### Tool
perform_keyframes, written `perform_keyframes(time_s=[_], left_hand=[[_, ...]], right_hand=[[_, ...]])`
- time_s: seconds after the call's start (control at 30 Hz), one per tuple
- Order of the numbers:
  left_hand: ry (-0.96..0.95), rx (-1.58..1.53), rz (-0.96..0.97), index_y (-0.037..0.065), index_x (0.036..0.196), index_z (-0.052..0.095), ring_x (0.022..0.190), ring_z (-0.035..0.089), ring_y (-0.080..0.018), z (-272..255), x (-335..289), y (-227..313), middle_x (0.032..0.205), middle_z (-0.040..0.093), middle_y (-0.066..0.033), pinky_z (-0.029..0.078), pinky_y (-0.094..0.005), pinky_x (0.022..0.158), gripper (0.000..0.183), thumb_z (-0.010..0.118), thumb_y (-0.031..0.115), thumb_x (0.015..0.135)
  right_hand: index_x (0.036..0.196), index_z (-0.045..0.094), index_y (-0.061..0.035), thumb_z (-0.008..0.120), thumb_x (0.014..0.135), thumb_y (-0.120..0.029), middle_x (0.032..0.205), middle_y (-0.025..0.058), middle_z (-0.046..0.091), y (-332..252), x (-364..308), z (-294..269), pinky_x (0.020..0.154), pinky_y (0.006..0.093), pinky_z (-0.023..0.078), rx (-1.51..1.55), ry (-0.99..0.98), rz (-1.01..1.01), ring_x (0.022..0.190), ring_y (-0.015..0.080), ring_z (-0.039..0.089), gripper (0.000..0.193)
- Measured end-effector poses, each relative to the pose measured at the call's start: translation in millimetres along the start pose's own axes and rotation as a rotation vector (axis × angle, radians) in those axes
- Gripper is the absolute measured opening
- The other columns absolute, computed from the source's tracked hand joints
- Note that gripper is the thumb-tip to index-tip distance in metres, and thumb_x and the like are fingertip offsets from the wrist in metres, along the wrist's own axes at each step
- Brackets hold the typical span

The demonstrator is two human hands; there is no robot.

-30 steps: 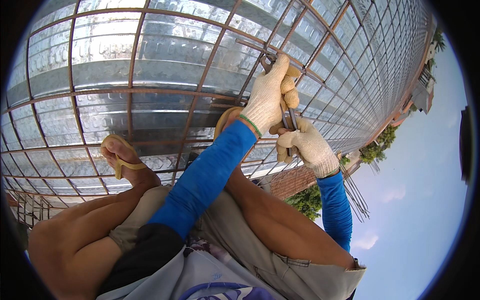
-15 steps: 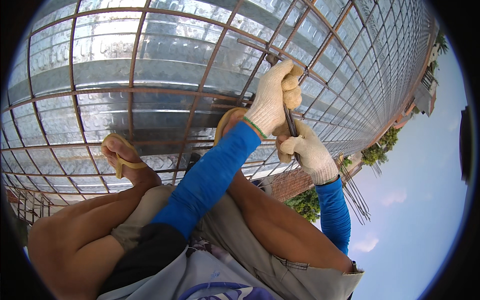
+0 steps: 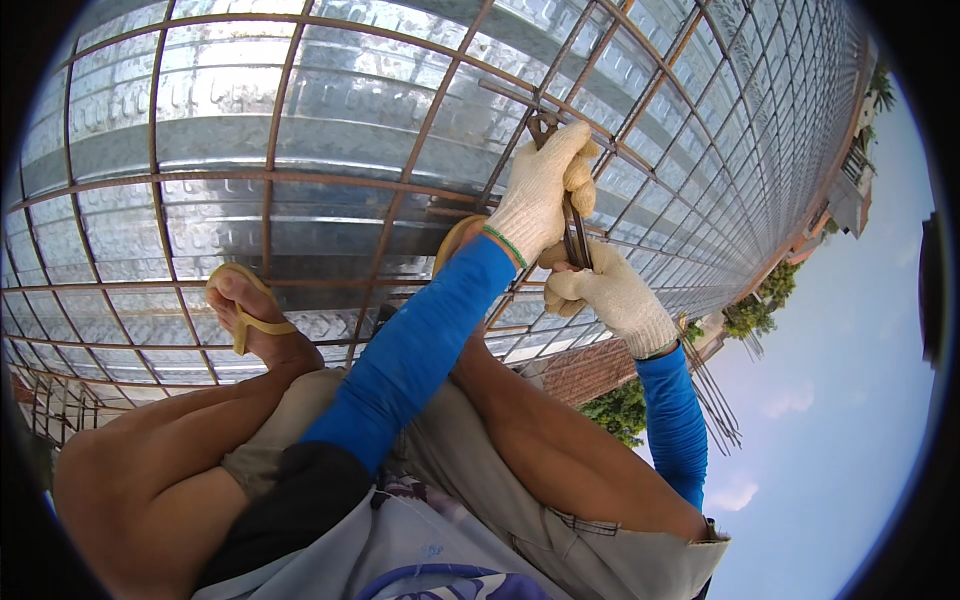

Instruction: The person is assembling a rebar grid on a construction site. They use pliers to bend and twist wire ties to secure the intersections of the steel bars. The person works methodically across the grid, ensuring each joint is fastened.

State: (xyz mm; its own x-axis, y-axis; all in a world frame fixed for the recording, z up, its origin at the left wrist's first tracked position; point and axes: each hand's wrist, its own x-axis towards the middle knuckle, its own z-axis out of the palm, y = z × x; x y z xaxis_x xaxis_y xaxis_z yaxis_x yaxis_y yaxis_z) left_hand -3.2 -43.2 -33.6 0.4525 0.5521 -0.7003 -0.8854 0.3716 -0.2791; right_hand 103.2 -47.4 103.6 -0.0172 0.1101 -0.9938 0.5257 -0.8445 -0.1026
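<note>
Both my hands wear pale knit work gloves and blue sleeves. My left hand (image 3: 538, 190) is wrapped around the upper part of a pair of rusty metal pincers (image 3: 574, 240). Their jaws (image 3: 543, 126) sit at a crossing of brown steel bars in the rebar grid (image 3: 270, 178). My right hand (image 3: 612, 300) is closed on the lower ends of the pincer handles, just below the left hand. I squat on the grid with my knees up in front of me.
The rebar grid lies over shiny corrugated metal decking (image 3: 220, 120) that runs far off to the right. My left foot (image 3: 250, 320) and right foot (image 3: 455, 240) in yellow flip-flops rest on the bars. Loose bar ends (image 3: 715, 400), trees, buildings and sky lie beyond the deck's edge.
Both hands stay on the pincers at the same bar crossing. The left hand has shifted slightly on the handles; nothing else has moved.
</note>
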Motion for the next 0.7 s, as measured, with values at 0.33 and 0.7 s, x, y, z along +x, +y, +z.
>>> perform_keyframes(time_s=[0.33,0.7], left_hand=[[0.205,0.024,0.075,0.004,0.103,0.066,0.045,0.042,-0.0135,24.9,4.5,-14.9,0.059,0.041,0.0039,0.034,-0.0311,0.045,0.034,0.062,0.037,0.112],[0.068,0.048,0.015,0.004,0.104,0.071,0.047,0.043,-0.011,15.4,-11.4,-0.7,0.062,0.045,0.0039,0.038,-0.0308,0.046,0.034,0.067,0.037,0.109]], right_hand=[[0.112,0.064,-0.0039,0.076,0.09,-0.016,0.075,0.0075,0.067,21.8,5.3,-0.4,0.057,0.0361,0.052,-0.762,0.405,-0.173,0.062,0.0226,0.068,0.028],[0.109,0.064,0.001,0.069,0.091,-0.003,0.064,-0.0011,0.048,-0.3,2.9,23.8,0.045,0.0303,0.042,-0.108,0.273,0.047,0.05,0.011,0.051,0.019]])
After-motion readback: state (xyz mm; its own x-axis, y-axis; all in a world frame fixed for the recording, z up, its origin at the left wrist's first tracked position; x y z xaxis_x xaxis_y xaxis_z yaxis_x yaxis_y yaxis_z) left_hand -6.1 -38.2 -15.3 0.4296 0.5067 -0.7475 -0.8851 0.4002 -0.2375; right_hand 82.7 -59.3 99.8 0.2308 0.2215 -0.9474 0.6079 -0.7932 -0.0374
